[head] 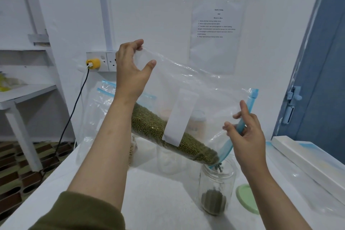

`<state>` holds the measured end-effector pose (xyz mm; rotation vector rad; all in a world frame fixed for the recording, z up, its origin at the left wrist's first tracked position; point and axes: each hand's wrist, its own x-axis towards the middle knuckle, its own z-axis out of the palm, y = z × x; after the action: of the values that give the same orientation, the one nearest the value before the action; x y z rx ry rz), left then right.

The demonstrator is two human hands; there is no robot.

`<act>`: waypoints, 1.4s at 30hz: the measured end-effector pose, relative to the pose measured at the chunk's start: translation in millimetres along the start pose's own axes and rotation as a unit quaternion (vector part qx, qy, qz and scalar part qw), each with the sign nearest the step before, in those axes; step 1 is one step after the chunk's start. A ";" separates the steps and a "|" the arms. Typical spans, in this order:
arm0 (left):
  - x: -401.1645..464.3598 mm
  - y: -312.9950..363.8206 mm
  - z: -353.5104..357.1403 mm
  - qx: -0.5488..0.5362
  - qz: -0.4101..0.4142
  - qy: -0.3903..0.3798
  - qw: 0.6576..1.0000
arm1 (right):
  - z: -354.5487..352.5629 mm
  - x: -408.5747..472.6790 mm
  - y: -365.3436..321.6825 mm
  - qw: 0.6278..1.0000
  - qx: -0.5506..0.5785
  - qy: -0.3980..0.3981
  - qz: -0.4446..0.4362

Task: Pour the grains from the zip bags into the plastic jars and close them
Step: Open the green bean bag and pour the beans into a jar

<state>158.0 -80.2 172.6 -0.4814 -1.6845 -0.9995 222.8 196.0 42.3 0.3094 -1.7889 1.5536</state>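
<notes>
Now we pour: left hand (130, 73) pinches raised bottom corner of zip bag (186, 99), right hand (246, 136) pinches blue zip edge, funnelling green grains (168, 136) into open plastic jar (216, 190). We keep mouth corner over jar, tilt slowly, avoid spill.

A: Room near my hands?

B: Bare tabletop (153, 192) left of the open jar (217, 190). Green lid (246, 199) lies just right of it; the white box (308, 162) walls that edge.

A: Behind?

B: Empty jar (168, 160) and leaning zip bags (97, 117) block the back.
</notes>
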 end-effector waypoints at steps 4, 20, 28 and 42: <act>0.5 -0.3 -0.3 -0.003 -0.006 -0.001 1.000 | -0.8 1.5 1.1 1.000 -0.010 0.000 0.000; 1.3 1.6 0.8 -0.003 -0.004 -0.005 1.000 | -2.2 1.7 1.2 1.000 -0.006 -0.001 0.005; -1.2 2.3 2.0 -0.003 0.000 -0.007 1.000 | -2.7 -0.5 3.5 1.000 -0.006 0.002 0.006; -3.0 3.8 6.1 -0.008 0.000 -0.004 1.000 | -4.6 -2.3 5.5 1.000 -0.016 0.007 0.011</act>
<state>158.3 -72.7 170.7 -0.4973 -1.6854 -1.0119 222.7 201.0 36.7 0.2639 -1.8096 1.5374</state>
